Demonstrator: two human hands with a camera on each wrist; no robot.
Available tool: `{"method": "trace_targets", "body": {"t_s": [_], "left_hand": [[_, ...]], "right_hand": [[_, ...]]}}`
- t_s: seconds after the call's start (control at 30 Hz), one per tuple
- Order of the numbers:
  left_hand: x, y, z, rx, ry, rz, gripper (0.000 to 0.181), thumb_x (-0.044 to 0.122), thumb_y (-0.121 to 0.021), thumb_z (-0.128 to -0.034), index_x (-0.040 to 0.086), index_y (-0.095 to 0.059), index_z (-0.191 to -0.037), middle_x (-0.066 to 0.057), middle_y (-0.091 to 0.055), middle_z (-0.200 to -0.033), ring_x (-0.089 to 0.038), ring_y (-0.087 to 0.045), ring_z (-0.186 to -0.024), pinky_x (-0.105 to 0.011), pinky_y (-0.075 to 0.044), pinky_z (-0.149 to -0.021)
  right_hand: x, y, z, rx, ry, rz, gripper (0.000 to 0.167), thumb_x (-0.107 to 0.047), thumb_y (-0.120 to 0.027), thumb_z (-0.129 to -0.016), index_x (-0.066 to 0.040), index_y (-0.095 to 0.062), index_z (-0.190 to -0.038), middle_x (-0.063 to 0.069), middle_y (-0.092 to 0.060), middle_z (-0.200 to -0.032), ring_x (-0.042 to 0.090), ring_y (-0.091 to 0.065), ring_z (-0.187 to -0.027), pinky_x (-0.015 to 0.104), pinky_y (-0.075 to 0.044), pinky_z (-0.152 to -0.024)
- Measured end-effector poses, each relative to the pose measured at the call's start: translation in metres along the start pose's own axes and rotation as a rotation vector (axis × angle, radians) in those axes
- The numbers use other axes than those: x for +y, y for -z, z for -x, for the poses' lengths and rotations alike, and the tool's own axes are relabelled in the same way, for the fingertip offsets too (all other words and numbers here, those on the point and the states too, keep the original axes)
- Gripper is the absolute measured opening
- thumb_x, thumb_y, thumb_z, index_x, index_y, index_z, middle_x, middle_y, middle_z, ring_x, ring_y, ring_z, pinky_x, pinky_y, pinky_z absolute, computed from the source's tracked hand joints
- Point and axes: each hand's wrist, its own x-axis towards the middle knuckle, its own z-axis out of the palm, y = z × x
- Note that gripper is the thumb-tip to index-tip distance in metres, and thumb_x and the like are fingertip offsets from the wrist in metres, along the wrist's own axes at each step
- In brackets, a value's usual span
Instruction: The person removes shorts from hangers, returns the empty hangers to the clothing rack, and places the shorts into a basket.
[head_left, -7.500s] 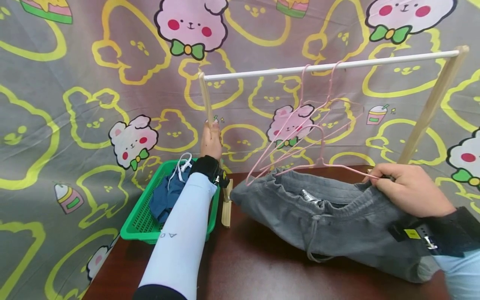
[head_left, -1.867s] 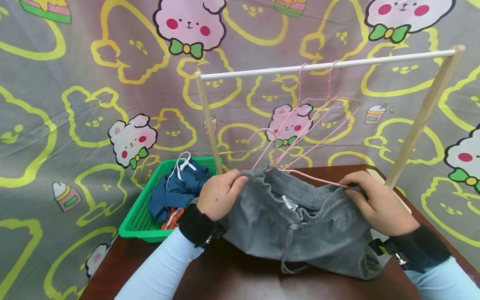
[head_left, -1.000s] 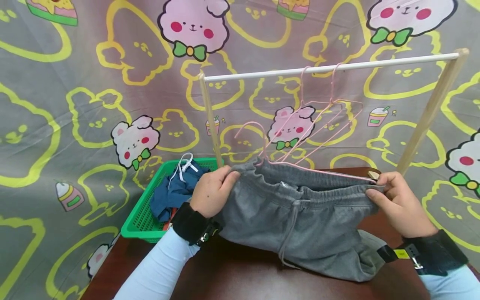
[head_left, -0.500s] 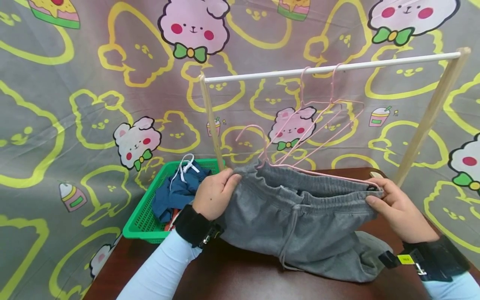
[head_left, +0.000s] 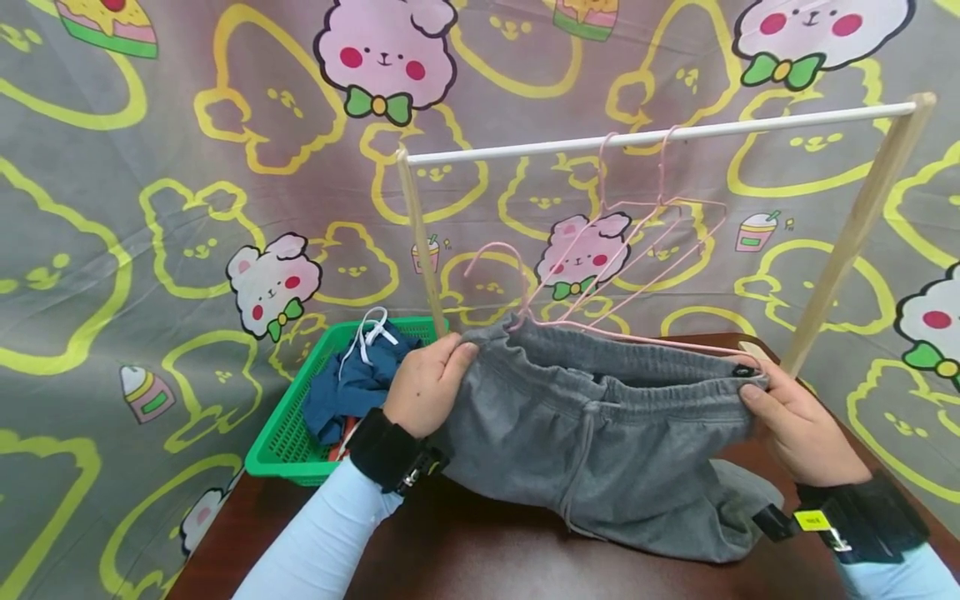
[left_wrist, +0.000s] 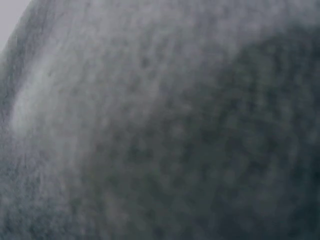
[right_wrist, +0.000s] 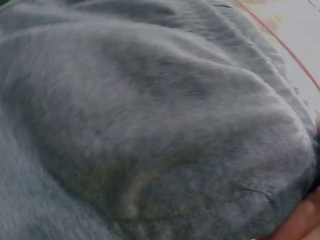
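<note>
Grey drawstring pants (head_left: 585, 458) are held up by the waistband over the table in the head view. My left hand (head_left: 426, 387) pinches the waistband's left corner, thumb on top. At the right corner my right hand (head_left: 802, 429) grips the waistband near the right end of a pink hanger (head_left: 645, 338). The hanger's arm runs along the back of the waistband, and its hook stands free at the left. A small dark piece (head_left: 742, 371) shows inside the right corner. Grey cloth (left_wrist: 125, 110) fills the left wrist view; the right wrist view shows cloth (right_wrist: 165, 110) and fingertips (right_wrist: 302, 220).
Behind stands a wooden rack with a white rail (head_left: 525, 150); two more pink hangers (head_left: 662, 179) hang from it. A green basket (head_left: 281, 454) with blue clothing (head_left: 352, 387) and something orange stands left on the brown table (head_left: 517, 554). A patterned cloth backs everything.
My left hand has gone from the rack's left post to the waistband. The hanger's hook has shifted left and the waistband is stretched wider. In the last half second, hands and pants barely moved.
</note>
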Motion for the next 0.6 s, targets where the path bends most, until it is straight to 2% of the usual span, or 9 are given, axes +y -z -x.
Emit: {"method": "trace_targets", "body": {"t_s": [0.17, 0.23, 0.33, 0.47, 0.6], "left_hand": [[0.0, 0.001, -0.001, 0.015, -0.022, -0.01, 0.039, 0.036, -0.046, -0.109, 0.015, -0.047, -0.077, 0.0, -0.035, -0.061, -0.019, -0.038, -0.05, -0.033, -0.032, -0.05], [0.0, 0.002, -0.002, 0.028, -0.031, -0.01, 0.038, 0.035, -0.046, -0.109, 0.015, -0.047, -0.077, 0.0, -0.035, -0.061, -0.019, -0.038, -0.05, -0.033, -0.032, -0.05], [0.0, 0.003, -0.002, 0.038, -0.032, -0.004, 0.037, 0.034, -0.047, -0.109, 0.015, -0.048, -0.077, 0.0, -0.035, -0.061, -0.019, -0.037, -0.051, -0.034, -0.032, -0.05], [0.001, 0.003, -0.002, 0.032, -0.023, 0.003, 0.036, 0.033, -0.047, -0.109, 0.014, -0.048, -0.079, 0.0, -0.035, -0.062, -0.019, -0.038, -0.052, -0.034, -0.033, -0.052], [0.002, 0.002, -0.001, 0.027, -0.021, -0.005, 0.036, 0.033, -0.048, -0.1088, 0.014, -0.048, -0.078, 0.0, -0.035, -0.062, -0.019, -0.039, -0.052, -0.033, -0.033, -0.051]], "right_hand": [[0.001, -0.003, 0.003, 0.156, 0.09, 0.039, 0.044, 0.006, -0.032, -0.107, -0.003, -0.035, -0.151, 0.006, -0.047, -0.133, 0.011, -0.059, -0.102, 0.019, -0.051, -0.077], [0.001, -0.003, 0.003, 0.185, 0.105, 0.078, 0.044, 0.008, -0.035, -0.106, -0.002, -0.035, -0.149, 0.005, -0.045, -0.136, 0.011, -0.058, -0.102, 0.017, -0.05, -0.078], [0.001, -0.005, 0.002, 0.174, 0.075, 0.174, 0.041, 0.007, -0.037, -0.106, -0.002, -0.039, -0.145, 0.003, -0.041, -0.14, 0.011, -0.057, -0.1, 0.017, -0.049, -0.078], [0.003, -0.008, 0.002, 0.109, 0.028, 0.246, 0.036, 0.005, -0.037, -0.107, -0.002, -0.042, -0.142, -0.001, -0.039, -0.141, 0.008, -0.058, -0.101, 0.017, -0.05, -0.077], [0.005, -0.013, 0.0, 0.062, 0.009, 0.304, 0.037, 0.005, -0.04, -0.107, -0.002, -0.041, -0.143, -0.003, -0.048, -0.133, 0.008, -0.06, -0.098, 0.02, -0.052, -0.076]]}}
